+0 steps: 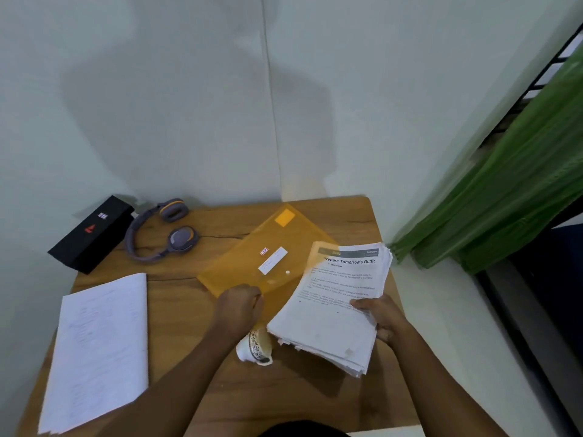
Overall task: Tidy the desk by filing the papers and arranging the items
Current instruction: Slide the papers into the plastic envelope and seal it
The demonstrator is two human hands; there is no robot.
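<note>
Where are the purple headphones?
In the head view, the purple-and-orange headphones lie at the wooden desk's far left, between the black rectangular box and the translucent orange plastic folder.

"Prepare Tomorrow's Outfit" atop paper stack [334, 310]

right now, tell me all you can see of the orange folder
The folder is a translucent orange plastic envelope with a snap button, a white label and a small sticker. It lies flat and askew on the desk. The left hand grips its near edge; the paper stack overlaps its right corner.
</note>
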